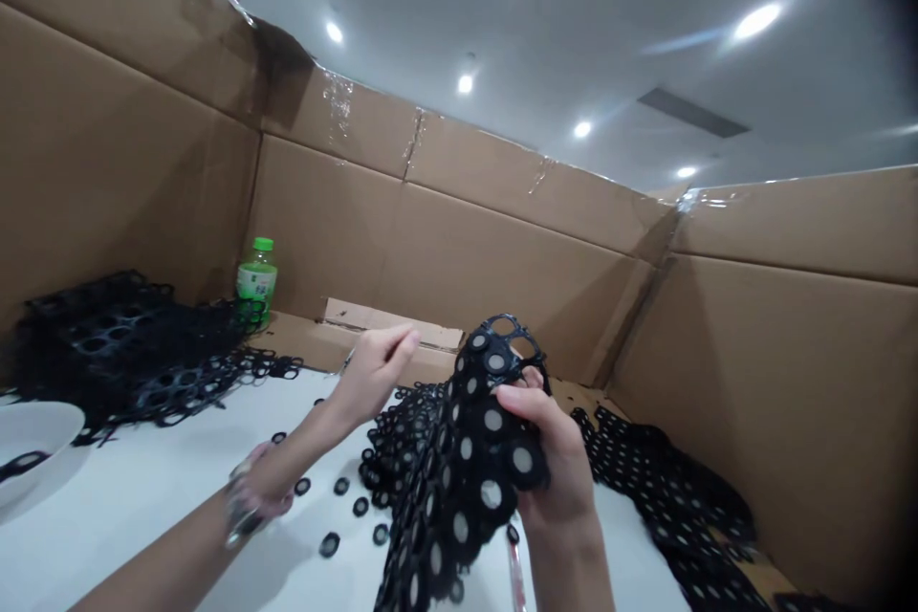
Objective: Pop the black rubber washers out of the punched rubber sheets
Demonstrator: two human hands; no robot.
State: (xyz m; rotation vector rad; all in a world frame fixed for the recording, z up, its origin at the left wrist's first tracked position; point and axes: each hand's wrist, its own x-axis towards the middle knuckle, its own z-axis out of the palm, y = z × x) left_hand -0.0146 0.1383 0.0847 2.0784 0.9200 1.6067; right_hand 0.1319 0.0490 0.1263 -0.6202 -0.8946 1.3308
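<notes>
My right hand point(556, 445) grips a black perforated sheet point(459, 469) dotted with round grey-white discs, thumb on its front face. The sheet hangs down toward the lower middle, and a few open rings without discs show at its top edge. To the left, my left hand point(377, 368) is raised apart from the sheet with its fingers curled closed; whatever they may hold is hidden. Beneath and behind the sheet lies a heap of small black rings with pale centres point(402, 430). Several loose ones point(330, 545) are scattered on the white tabletop point(179, 507).
Cardboard walls point(502, 239) enclose the table. At the left are a pile of emptied black webbing point(136, 344), a white bowl point(43, 421) and a green-capped bottle point(256, 277). More dotted black sheets point(666, 488) lie at the right. A slim red-and-clear tool point(516, 569) lies near my right wrist.
</notes>
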